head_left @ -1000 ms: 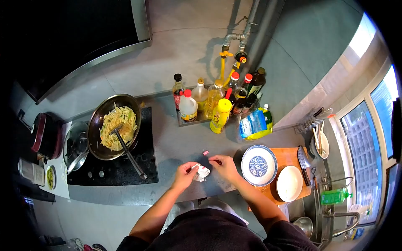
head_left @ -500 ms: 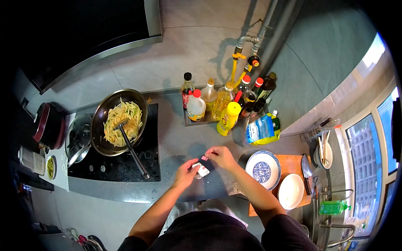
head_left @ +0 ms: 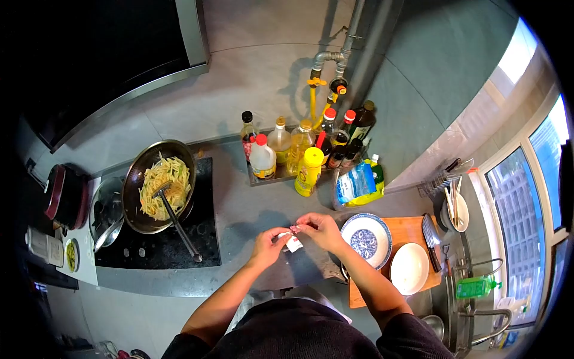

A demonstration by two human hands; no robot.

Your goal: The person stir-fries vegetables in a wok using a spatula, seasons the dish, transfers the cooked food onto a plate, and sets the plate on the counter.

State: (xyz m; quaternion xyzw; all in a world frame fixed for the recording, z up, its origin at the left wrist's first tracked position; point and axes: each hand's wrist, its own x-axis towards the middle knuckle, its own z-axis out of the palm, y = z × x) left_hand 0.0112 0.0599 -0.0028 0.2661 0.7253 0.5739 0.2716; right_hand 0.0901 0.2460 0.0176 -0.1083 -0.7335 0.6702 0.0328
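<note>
And here we are at the tabletop (head_left: pixel 239 203), with both hands meeting at its near edge! The left hand (head_left: pixel 267 246) is pinched closed on a small white packet (head_left: pixel 293 244), red marks on its side; what's inside, you cannot tell from here. Right beside it, the right hand (head_left: pixel 318 231) has its fingertips drawn together on a tiny pink piece (head_left: pixel 294 230), at the packet's far edge.

Over to the left, the wok (head_left: pixel 131 185) sits tilted on the cooktop (head_left: pixel 140 258), holding a heap of pale shreds (head_left: pixel 170 176) with a long-handled spatula (head_left: pixel 179 226) resting in it. Farther left, a little oval dish (head_left: pixel 72 270) carries chopped green bits.

At the far side, a tray (head_left: pixel 272 182) packs in bottles, one golden with liquid (head_left: pixel 301 157). On the right, a blue-patterned bowl (head_left: pixel 365 244) and a white bowl (head_left: pixel 409 269) share the cutting board (head_left: pixel 403 227), and beyond them another bowl (head_left: pixel 463 219) holds chopsticks (head_left: pixel 452 200).
</note>
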